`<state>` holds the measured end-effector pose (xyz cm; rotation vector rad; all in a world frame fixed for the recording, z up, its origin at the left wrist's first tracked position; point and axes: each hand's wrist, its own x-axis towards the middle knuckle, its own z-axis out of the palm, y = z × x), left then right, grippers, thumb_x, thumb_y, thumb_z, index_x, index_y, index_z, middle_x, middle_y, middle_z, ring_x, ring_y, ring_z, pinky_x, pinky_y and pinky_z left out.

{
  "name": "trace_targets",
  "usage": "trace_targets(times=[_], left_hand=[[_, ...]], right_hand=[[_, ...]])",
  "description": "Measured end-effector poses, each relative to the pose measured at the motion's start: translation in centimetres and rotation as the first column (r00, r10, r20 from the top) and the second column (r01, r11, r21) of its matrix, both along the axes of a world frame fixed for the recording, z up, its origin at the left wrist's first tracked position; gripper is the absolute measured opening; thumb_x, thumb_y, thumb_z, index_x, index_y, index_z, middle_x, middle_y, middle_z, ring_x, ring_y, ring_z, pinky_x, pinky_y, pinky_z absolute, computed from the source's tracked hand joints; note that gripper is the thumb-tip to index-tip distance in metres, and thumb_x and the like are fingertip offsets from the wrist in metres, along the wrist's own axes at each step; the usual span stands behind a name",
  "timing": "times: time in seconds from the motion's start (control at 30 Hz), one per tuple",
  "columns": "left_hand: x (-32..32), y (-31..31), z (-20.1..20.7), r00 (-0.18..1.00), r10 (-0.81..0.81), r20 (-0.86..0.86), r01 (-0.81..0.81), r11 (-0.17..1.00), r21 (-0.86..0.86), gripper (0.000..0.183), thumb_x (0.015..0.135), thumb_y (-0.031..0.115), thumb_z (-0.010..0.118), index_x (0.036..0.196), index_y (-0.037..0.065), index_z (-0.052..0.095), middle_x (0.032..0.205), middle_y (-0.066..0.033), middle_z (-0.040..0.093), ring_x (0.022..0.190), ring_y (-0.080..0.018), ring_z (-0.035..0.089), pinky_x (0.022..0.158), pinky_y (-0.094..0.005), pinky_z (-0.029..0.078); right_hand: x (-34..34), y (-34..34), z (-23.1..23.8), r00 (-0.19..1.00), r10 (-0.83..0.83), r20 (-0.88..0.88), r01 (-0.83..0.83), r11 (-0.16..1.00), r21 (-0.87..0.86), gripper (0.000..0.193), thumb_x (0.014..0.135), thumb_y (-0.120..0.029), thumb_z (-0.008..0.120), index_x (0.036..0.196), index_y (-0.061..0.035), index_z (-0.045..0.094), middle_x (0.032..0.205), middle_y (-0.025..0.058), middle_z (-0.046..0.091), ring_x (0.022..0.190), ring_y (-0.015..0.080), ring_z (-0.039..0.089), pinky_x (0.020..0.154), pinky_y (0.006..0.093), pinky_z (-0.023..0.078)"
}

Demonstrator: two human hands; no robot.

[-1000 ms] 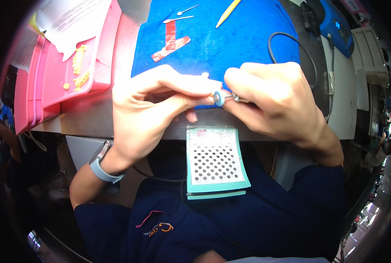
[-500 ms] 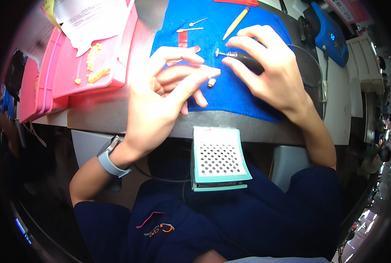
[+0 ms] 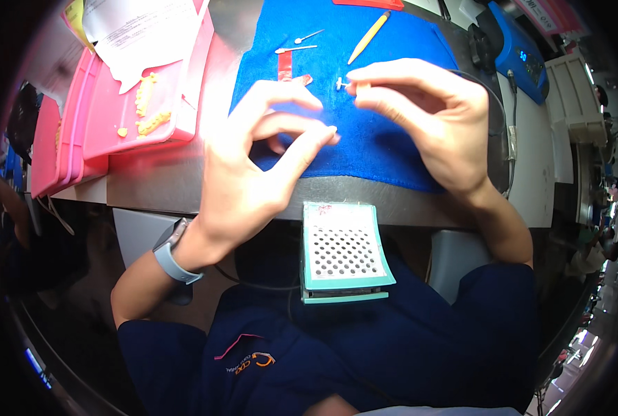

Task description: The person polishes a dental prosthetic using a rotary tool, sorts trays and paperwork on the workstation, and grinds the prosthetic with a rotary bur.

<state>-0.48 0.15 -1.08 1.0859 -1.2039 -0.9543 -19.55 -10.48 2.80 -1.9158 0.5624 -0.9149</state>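
Over the blue towel (image 3: pixel 385 156), my right hand (image 3: pixel 437 118) is closed, its thumb and index finger pinched round the front of a rotary handpiece whose dark body is mostly hidden. A small pale wheel on a metal shank (image 3: pixel 340 84) sticks out leftward from those fingertips. My left hand (image 3: pixel 253 156), with a watch on its wrist, is held open, fingers curved and apart. Its thumb tip sits over a tiny tan tooth-like piece (image 3: pixel 335 139), mostly covered. I cannot tell whether the thumb touches it. Beyond the left fingers lies a red strip (image 3: pixel 285 68).
Two thin shank tools (image 3: pixel 296 49) and a yellow pointed stick (image 3: pixel 369 37) lie on the towel. Pink trays (image 3: pixel 94 142) with yellow tooth models (image 3: pixel 144 93) and papers stand left. A blue control box (image 3: pixel 520 59) is at right; a teal perforated box (image 3: pixel 347 253) sits at the table's front edge.
My right fingers have closed from a spread pose round the handpiece's front, covering its dark body. My left thumb has moved down and toward me, over the small tan piece.
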Motion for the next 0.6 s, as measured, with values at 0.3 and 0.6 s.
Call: trace_targets(times=[0.3,0.6], left_hand=[[-0.3,-0.9,-0.5,0.639,0.22,0.737,-0.052,0.968,-0.244,0.022,0.079,0.015,0.082,0.094,0.005,0.069,0.085,-0.0095,0.064,0.088,-0.0288,0.064,0.077,-0.0389,0.051],[0.3,-0.6,-0.5,0.768,0.188,0.612,-0.071,0.975,-0.211,0.017,0.085,0.008,0.076,0.101,0.005,0.072,0.091,-0.0097,0.07,0.081,-0.0222,0.064,0.073,-0.0341,0.05]], right_hand=[[-0.2,-0.2,-0.5,0.999,0.025,-0.019,-0.025,1.0,0.007,0.015,0.089,0.002,0.072,0.104,0.0047,0.071,0.099,0.0097,0.074,0.092,0.0149,0.072,0.087,0.0264,0.058],[0.1,0.2,-1.1,0.986,0.081,-0.146,-0.057,0.985,0.162,0.018,0.092,-0.005,0.07,0.107,0.0036,0.073,0.103,0.0104,0.073,0.095,0.0148,0.07,0.085,0.027,0.056]])
